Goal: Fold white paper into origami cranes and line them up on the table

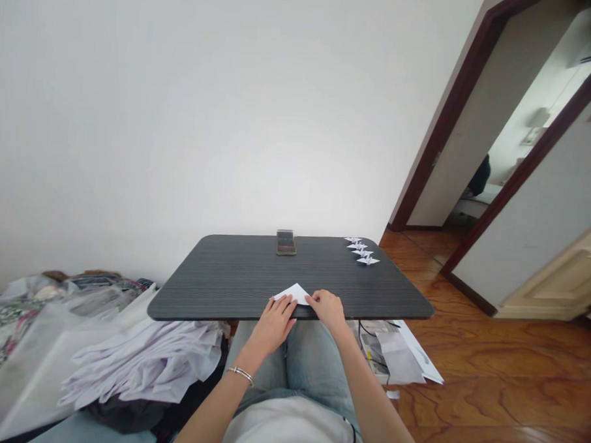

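Observation:
A white sheet of paper folded into a triangle (296, 292) lies near the front edge of the dark table (234, 271), its point facing away from me. My left hand (275, 318) rests flat on its left side, fingers stretched out over the paper. At the right corner, my right hand (327, 308) pinches the paper between thumb and curled fingers. Several folded white paper cranes (367, 260) stand in a row at the table's far right. A bracelet circles my left wrist.
A phone (285, 242) leans at the table's back edge, by the white wall (231, 114). Piled clothes (157, 359) lie left of my legs. Papers (402, 353) and cables sit below the table's right side, on the wooden floor (489, 380). A doorway opens at right.

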`<control>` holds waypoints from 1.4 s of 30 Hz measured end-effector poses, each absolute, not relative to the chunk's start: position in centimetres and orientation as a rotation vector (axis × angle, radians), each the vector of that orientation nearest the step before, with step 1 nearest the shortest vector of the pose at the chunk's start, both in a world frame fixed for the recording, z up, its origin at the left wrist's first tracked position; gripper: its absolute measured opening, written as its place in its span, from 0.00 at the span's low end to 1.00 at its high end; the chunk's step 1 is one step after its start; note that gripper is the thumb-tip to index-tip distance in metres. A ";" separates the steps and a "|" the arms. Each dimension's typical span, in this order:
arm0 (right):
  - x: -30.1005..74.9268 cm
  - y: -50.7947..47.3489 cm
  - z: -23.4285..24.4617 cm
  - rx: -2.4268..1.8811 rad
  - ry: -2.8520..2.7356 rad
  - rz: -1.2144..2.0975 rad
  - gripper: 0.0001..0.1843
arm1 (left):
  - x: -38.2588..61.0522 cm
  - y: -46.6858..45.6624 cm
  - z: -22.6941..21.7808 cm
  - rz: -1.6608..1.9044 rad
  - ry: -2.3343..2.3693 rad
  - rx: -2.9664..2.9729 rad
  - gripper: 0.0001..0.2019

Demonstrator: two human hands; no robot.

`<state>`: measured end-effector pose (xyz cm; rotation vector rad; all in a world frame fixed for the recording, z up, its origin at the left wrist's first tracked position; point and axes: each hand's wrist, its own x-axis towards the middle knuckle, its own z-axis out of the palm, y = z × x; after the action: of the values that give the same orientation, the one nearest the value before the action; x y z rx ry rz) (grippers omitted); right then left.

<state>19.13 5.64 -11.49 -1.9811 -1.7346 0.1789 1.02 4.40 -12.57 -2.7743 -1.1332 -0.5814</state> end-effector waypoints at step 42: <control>17.1 1.9 -14.7 -1.462 -1.944 -0.186 0.20 | 2.4 3.6 -13.6 -0.580 -1.288 -2.615 0.23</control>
<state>17.12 1.90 -14.68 -1.4616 -1.9440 -0.1862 2.44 3.62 -13.63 -2.6146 -1.2877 -0.5803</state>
